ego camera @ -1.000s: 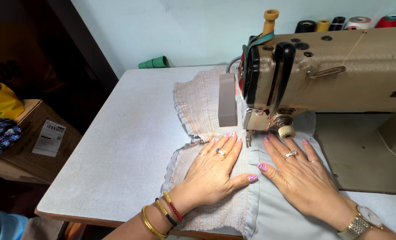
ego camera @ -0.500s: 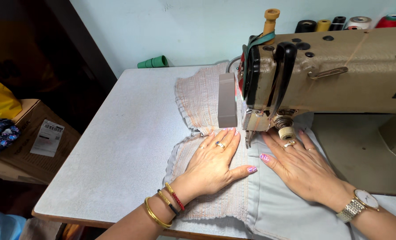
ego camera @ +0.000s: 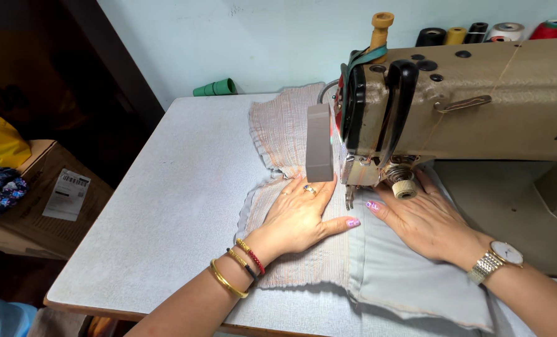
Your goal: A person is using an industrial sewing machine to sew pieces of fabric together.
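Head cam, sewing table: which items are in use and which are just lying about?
In use:
- left hand, flat on the striped fabric
- right hand, flat on the grey fabric
- sewing machine, its needle area between the hands

Lying about:
- green cone at the table's back edge
- thread spools behind the machine
- cardboard box beside the table
- yellow bag

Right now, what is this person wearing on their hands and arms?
Both forearms are bare, with no sleeves in view. The left hand wears a ring and pink polish on the nails; its wrist carries a gold bangle, a thin dark-and-gold bangle and a red-and-gold one. The right hand has pink nails too, and a gold-banded wristwatch with a white face.
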